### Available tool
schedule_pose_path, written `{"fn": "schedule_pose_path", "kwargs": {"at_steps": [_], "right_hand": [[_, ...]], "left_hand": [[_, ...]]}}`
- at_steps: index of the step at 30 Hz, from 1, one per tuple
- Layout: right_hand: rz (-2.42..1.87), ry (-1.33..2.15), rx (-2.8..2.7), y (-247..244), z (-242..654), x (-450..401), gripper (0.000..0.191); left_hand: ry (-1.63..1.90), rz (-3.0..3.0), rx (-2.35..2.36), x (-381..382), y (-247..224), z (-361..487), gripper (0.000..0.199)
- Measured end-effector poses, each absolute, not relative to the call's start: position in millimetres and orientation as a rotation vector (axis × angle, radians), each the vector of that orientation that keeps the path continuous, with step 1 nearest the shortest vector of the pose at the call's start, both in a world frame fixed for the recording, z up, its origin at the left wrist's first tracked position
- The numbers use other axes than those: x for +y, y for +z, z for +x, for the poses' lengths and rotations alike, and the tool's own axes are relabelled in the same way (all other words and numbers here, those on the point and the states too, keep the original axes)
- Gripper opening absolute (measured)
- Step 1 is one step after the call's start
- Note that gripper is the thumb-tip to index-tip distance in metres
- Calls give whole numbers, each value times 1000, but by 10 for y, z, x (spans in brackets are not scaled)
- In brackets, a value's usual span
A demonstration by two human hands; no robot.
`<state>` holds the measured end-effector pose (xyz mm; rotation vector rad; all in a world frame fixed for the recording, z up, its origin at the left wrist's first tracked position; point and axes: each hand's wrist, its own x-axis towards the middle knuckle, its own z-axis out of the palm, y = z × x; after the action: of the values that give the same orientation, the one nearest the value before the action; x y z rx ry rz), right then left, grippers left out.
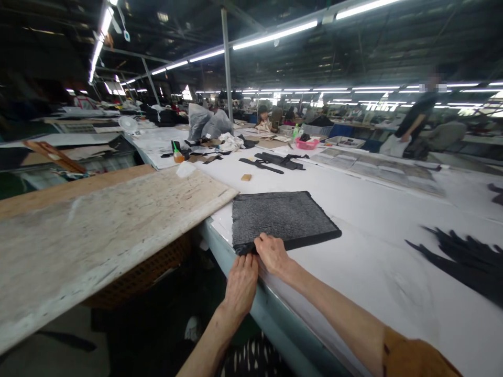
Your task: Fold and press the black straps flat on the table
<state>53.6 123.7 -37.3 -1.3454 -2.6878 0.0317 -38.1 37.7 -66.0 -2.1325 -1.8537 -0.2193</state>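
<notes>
A dark grey ribbed fabric piece with black edges lies flat on the white-covered table, close to its near corner. My left hand is at the fabric's near left corner, with its fingers curled over the black edge. Beside it, my right hand grips the same near edge with bent fingers. Both thumbs are mostly hidden, and the hands almost touch.
A stained board juts in from the left, above an orange crate. Black fabric strips lie at the right. Beyond are a small tan block, an orange bottle, a pink basket and a standing person.
</notes>
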Motion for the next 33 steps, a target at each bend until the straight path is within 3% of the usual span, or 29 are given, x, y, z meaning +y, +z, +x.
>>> {"fn": "schedule_pose_path", "kwargs": {"at_steps": [6,10,14,23,33], "right_hand": [[-1615,72,-2430,-285,1132,1596,27],[-1420,162,-2454,-236,1421,1556,20],[-1090,134,-2563,-276,1133,1328,15],[-878,-197,-2821,-412,484,1261,11],[-1110,-112,-2721,-559,511,1255,20]], "left_hand": [[-118,-2084,-1780,376,-654,-372,51],[-102,-2076,-1790,362,-720,-356,55],[-128,-2066,-1792,353,-776,-347,57],[-217,-2171,-1881,395,-713,-392,50],[-206,-2174,-1904,399,-628,-347,36]]}}
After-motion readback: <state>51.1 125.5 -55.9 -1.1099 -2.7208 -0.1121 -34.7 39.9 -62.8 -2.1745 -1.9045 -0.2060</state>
